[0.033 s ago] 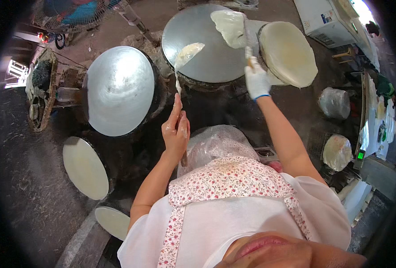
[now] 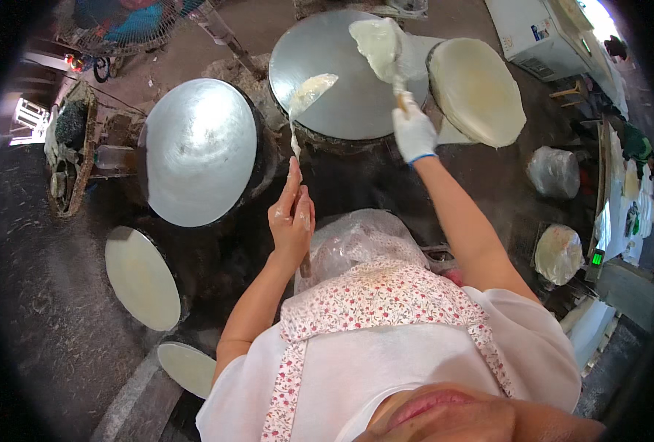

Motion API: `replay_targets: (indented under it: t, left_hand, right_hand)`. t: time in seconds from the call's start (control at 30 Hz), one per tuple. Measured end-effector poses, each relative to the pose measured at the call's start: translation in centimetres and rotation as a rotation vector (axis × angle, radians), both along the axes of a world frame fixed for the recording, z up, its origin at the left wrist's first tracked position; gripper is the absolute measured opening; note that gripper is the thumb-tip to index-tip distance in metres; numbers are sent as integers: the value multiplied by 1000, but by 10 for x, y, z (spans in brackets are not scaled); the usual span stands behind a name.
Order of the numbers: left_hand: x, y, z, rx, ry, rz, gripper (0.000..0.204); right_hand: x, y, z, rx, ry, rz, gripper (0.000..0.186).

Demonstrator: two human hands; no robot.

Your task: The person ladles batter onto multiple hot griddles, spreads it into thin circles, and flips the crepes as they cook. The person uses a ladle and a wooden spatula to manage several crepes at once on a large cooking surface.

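My left hand (image 2: 291,221), bare and smeared with white paste, grips a long-handled spatula whose blade (image 2: 312,93) is coated in pale batter and hangs over the near left of the far round griddle (image 2: 327,59). A white glove with a blue cuff covers my right hand (image 2: 415,136). Its fingers are closed on the wooden handle (image 2: 400,98) of a scraper-like tool, blurred by motion. At the tool's far end, over that griddle's right side, lies a thick white mass of batter (image 2: 375,46); it hides the tool's head. Right of the griddle rests a stack of pale round flatbreads (image 2: 478,92).
A bare griddle (image 2: 198,158) stands to the left. Two pale-covered rounds (image 2: 142,280) sit lower left. Plastic-wrapped bundles (image 2: 554,172) are at the right, beside a cluttered table (image 2: 625,191). A fan (image 2: 120,26) stands far left, a white freezer (image 2: 540,37) far right.
My right hand and its tool have moved a little to the left over the griddle. My left hand holds nearly the same place.
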State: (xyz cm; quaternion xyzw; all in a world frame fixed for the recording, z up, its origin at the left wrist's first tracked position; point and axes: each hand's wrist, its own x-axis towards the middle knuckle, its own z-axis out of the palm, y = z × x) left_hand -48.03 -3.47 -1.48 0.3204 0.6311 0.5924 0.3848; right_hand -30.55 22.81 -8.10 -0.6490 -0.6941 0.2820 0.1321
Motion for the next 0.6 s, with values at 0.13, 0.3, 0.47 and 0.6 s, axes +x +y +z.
replay_targets:
  t: [0.13, 0.3, 0.47, 0.6]
  left_hand:
    - [2, -7, -1, 21, -41, 13, 62]
    - [0, -23, -9, 57, 23, 16, 59]
    - [5, -15, -1, 80, 28, 32, 56]
    - [6, -24, -4, 90, 82, 18, 58]
  right_hand:
    - [-27, 15, -3, 98, -40, 143, 56]
    - [17, 17, -21, 133, -114, 89, 55]
    - [-33, 19, -5, 154, -121, 240, 52]
    - [16, 39, -24, 196, -90, 157, 54]
